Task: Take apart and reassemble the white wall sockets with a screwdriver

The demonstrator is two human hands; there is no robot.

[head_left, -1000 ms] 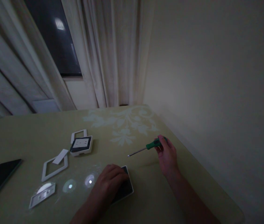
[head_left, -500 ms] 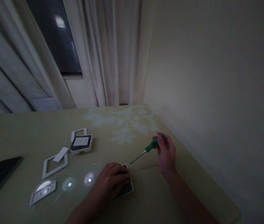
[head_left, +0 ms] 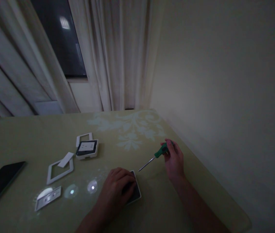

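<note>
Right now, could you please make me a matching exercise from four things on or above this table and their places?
Things:
1. Screwdriver
2. White strip
3. Dark-topped box
4. Dark slab

Places:
A. Overlapping a white frame
B. Far left of the picture
C. In the right hand
D. Partly under the left hand

Pairs: 1-C, 2-A, 3-D, 4-B

Light is dim, with glare (head_left: 93,187) (round spots) on the tabletop (head_left: 37,139)
</note>
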